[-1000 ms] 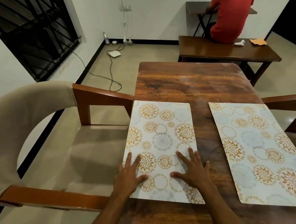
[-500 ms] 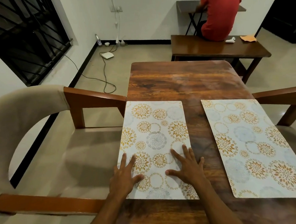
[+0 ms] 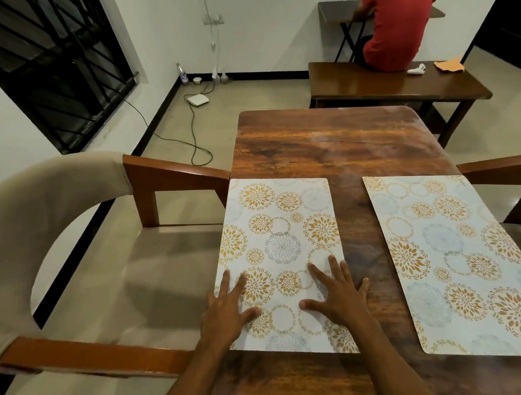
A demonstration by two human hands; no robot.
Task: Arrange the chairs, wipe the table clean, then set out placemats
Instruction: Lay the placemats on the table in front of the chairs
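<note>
While the view has drifted a little since a second ago, the hands have stayed where they were, and the left placemat (image 3: 282,226) lies in much the same spot on the counter (image 3: 325,139), its long left edge running close along the counter's left edge. A second placemat (image 3: 455,247) lies flat to its right, apart from it with a strip of bare wood between them. No container shows; the counter carries only these two mats. Both hands rest spread and flat on the near end of the left placemat, holding nothing. On the left hand (image 3: 226,315) the fingers point forward, the thumb is turned inward, and the outer side sits at the mat's left edge. The right hand (image 3: 340,296) mirrors it, thumb inward, with its little finger out past the mat's right edge on the wood. An upholstered chair (image 3: 75,267) stands against the counter's left side, and another chair's wooden arm (image 3: 499,166) shows at the right. Beyond the counter, a person in a red shirt (image 3: 395,24) sits on a low bench (image 3: 368,86) beside an orange cloth (image 3: 448,65).
</note>
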